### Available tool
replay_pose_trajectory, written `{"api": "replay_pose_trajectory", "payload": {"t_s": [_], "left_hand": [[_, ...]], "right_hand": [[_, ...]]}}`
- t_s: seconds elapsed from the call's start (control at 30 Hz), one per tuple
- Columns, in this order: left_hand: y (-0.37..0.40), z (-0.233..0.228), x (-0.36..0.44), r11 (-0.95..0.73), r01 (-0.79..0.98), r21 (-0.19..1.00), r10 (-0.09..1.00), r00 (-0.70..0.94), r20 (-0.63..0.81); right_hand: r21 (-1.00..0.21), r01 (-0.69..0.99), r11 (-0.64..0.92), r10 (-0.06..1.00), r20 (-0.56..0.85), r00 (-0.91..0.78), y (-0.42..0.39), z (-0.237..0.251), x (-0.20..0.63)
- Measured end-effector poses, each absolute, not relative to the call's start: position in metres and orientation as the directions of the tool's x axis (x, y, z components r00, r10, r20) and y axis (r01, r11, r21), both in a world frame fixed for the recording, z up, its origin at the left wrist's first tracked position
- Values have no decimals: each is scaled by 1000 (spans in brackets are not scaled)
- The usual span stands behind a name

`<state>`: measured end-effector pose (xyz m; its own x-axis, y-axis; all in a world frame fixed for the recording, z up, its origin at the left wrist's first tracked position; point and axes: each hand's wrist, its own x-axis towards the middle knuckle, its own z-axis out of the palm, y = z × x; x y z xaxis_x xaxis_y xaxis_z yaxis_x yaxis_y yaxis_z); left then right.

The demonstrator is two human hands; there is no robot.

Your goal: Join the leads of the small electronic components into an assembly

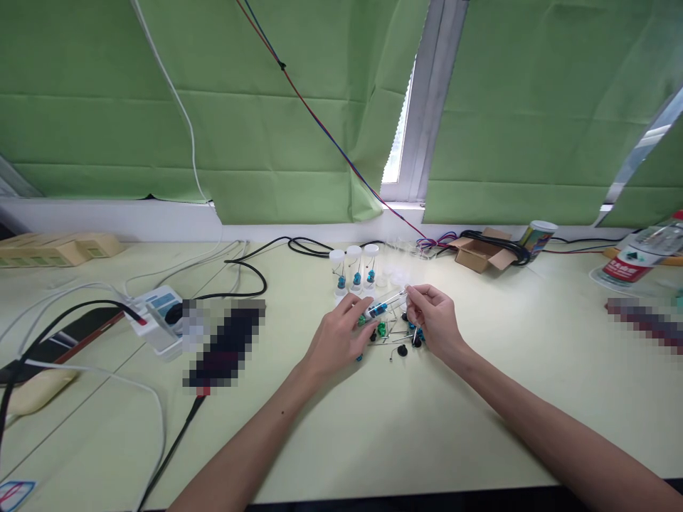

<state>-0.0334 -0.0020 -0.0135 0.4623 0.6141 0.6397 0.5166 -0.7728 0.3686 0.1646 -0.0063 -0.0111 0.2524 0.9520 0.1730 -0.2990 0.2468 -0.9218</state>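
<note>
A pale green desk [373, 427] is covered with black cables [250, 274], three capped vials [354, 269] at the far middle, scattered small components [398, 338], and a cardboard box [480, 252] far right.

You work under bright, even daylight. It enters through the narrow gap [398, 142] between the green blinds [256, 107], where the view burns out to white. Shadows on the table [373, 441] stay soft and faint. Expect wide-angle bending at the edges. 3 patches are pixelated. Small parts between your hands are too fine to resolve.
</note>
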Motion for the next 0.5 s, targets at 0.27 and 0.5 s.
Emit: {"api": "replay_pose_trajectory", "payload": {"t_s": [0.27,0.5], "left_hand": [[-1,-14,-34,-770,525,362,616,464,637],[-1,-15,-35,-767,520,376,622,459,634]], "right_hand": [[-927,-295,232,962,174,210,-7,-11,165],[-929,-302,212,971,166,173,-6,-12,166]]}}
